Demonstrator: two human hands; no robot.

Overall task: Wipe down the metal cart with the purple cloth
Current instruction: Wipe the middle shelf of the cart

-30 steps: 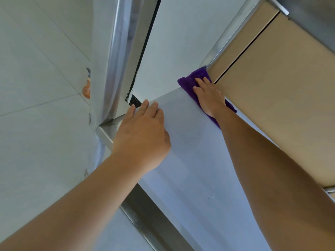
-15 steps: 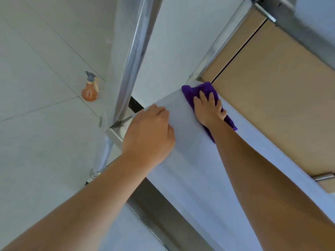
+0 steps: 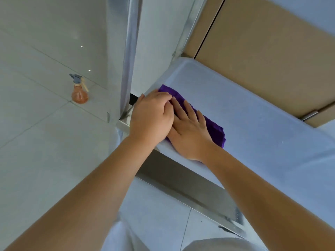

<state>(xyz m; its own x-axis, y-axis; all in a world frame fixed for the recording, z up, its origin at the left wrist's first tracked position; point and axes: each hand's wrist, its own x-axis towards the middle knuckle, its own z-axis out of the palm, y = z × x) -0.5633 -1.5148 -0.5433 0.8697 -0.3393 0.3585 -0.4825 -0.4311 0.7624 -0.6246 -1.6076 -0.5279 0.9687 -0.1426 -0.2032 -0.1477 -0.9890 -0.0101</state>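
Note:
The metal cart's shelf (image 3: 253, 113) runs from the centre to the lower right, with a shiny upright post (image 3: 128, 57) at its near-left corner. The purple cloth (image 3: 214, 130) lies flat on the shelf near that corner. My right hand (image 3: 190, 131) presses on the cloth with straight, spread fingers. My left hand (image 3: 151, 116) rests on the shelf's corner edge, fingers bent, partly overlapping the right hand and the cloth's left end. I cannot tell whether it grips the cloth.
An orange spray bottle (image 3: 79, 91) stands on the tiled floor (image 3: 36, 134) to the left of the cart. A tan panel (image 3: 272, 57) rises behind the shelf. The shelf's front rail (image 3: 190, 189) runs below my arms.
My right hand has slid the cloth from the shelf's far end toward the near-left corner, up against my left hand. The view has shifted and the spray bottle has come into sight.

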